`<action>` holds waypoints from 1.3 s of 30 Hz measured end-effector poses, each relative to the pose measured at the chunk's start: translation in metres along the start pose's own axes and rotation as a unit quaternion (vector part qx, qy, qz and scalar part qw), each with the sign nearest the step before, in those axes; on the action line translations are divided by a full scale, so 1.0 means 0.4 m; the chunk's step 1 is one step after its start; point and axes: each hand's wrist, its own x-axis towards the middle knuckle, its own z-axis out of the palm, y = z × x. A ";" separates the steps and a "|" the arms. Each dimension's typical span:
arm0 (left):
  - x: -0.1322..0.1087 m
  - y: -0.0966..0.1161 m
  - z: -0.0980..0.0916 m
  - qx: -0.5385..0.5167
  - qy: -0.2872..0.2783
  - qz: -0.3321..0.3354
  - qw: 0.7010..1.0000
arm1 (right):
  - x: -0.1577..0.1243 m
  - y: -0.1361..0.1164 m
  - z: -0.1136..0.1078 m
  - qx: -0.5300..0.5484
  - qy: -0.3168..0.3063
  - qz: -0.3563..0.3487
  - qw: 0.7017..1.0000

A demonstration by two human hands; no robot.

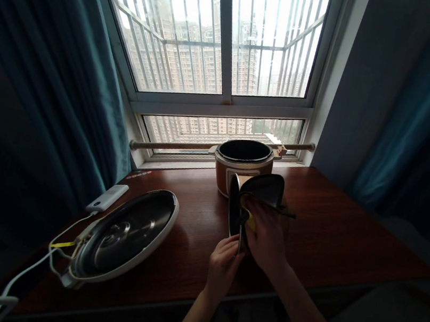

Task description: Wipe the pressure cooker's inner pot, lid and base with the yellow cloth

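My left hand (222, 266) grips the near rim of a dark inner pot (265, 190) tilted on its side above the wooden table (328, 237). Inside the pot's mouth, my right hand (266, 236) is closed on a yellow sponge or cloth (251, 221), pressed against the inner wall. Just behind the pot stands the orange-brown cooker body (243, 162), open at the top, near the window. The cooker's lid (125, 234) lies upside down on the table to the left, its shiny metal inside facing up.
A white power bank (107, 198) lies at the table's left edge, with white cables (34, 263) trailing from near the lid toward the lower left. A wooden rod (177, 146) runs along the window sill. Teal curtains (39, 92) hang on both sides.
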 end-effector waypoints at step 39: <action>-0.109 -0.093 0.023 0.311 -0.073 0.076 0.945 | -0.024 0.038 -0.002 0.023 0.046 -0.052 0.997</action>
